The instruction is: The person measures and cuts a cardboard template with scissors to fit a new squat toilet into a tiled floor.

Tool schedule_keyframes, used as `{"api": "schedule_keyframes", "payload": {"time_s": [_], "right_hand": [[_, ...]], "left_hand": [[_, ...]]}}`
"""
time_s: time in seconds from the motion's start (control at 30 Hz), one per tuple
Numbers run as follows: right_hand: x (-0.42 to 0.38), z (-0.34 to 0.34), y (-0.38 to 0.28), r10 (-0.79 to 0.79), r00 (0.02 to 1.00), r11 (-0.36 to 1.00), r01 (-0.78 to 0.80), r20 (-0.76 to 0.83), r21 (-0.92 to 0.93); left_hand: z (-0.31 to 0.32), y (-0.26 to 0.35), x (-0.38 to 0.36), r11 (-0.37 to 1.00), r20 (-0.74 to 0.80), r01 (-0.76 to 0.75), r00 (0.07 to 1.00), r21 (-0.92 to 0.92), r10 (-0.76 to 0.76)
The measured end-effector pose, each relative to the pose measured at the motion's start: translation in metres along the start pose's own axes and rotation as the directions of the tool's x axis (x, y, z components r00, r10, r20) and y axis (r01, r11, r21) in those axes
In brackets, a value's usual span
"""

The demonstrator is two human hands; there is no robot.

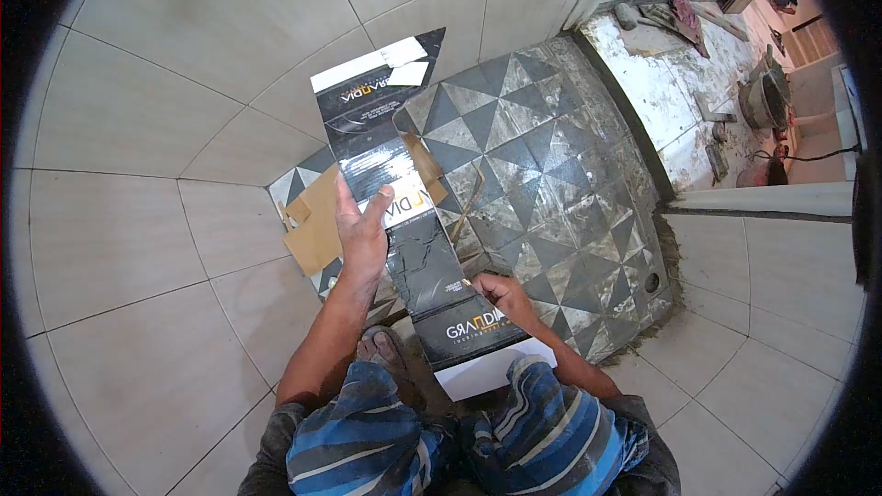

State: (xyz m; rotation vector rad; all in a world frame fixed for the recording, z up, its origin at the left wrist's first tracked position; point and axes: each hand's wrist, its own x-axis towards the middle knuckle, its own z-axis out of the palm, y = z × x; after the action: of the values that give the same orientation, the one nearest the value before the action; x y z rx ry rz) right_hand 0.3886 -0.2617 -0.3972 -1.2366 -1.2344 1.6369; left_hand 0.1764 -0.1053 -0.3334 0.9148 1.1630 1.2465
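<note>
A long, unfolded black-and-white printed cardboard box point(424, 262) lies tilted across the middle of the view, above my knees. My left hand point(364, 225) grips its left edge, with the thumb lying over the printed face. Lower down on the other side, my right hand point(503, 298) is closed at the box's right edge, its fingertips partly hidden. Beneath the box, a plain brown cardboard piece point(317, 219) rests on the floor by the wall. White torn patches show at the box's far end.
Patterned grey-and-white floor tiles point(542, 184), dusty and smeared, spread ahead, with a round drain hole point(652, 282) at the right. Beige tiled walls point(119, 230) enclose the corner. Beyond a dark threshold point(634, 124), a bucket point(765, 99) and several tools stand on a dirty white floor.
</note>
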Motion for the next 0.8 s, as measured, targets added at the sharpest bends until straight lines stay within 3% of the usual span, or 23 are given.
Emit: {"api": "schedule_keyframes", "payload": {"time_s": [0.27, 0.37, 0.67, 0.8], "right_hand": [[0.003, 0.005, -0.011, 0.070, 0.997, 0.990, -0.071, 0.012, 0.124], [0.012, 0.001, -0.014, -0.023, 0.999, 0.993, 0.019, -0.033, -0.117], [0.014, -0.001, -0.006, -0.074, 0.997, 0.994, 0.071, -0.033, -0.081], [0.013, 0.000, -0.009, -0.023, 0.999, 0.998, 0.021, -0.035, -0.065]], "left_hand": [[0.005, 0.001, -0.003, 0.997, -0.018, 0.031, 0.999, -0.067, -0.032], [0.007, 0.004, -0.006, 0.993, -0.015, 0.063, 0.998, -0.102, -0.065], [0.009, 0.002, -0.008, 0.996, -0.017, 0.044, 0.999, -0.083, -0.046], [0.011, 0.002, -0.008, 0.996, -0.022, 0.045, 0.999, -0.078, -0.046]]}}
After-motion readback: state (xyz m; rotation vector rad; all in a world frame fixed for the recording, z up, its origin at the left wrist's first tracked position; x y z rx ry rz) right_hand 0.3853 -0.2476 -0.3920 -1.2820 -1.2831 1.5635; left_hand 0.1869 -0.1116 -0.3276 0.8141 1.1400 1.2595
